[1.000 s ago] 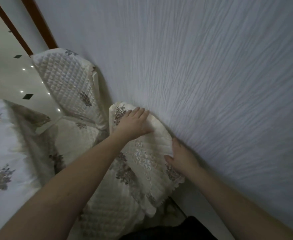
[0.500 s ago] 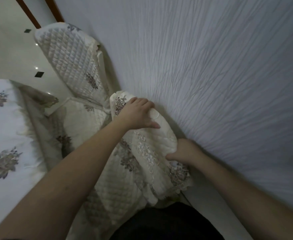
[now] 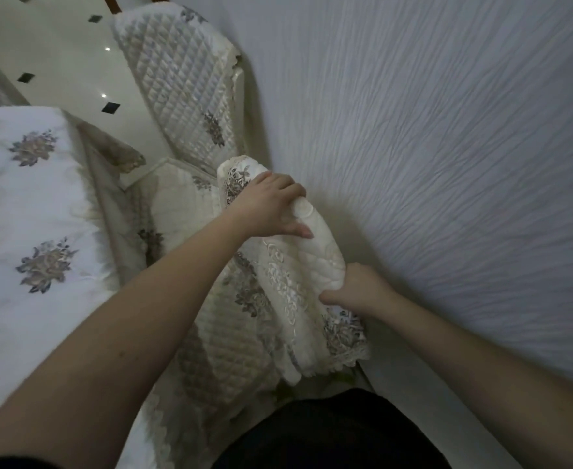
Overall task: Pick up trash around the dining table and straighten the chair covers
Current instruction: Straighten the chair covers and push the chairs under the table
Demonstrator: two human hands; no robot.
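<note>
Passage behind the chair cover [image 3: 312,252] is blocked by the wall [image 3: 447,147], set just beside it. Its front side is bounded by the table [image 3: 24,204]; open floor [image 3: 58,45] lies beyond.

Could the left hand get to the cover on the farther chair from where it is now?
Probably yes: the farther chair's cover stands just beyond the left hand with nothing between, but that hand grips the near chair's cover and must let go.

No writing, label, brand, number or sign can be read anywhere.
</note>
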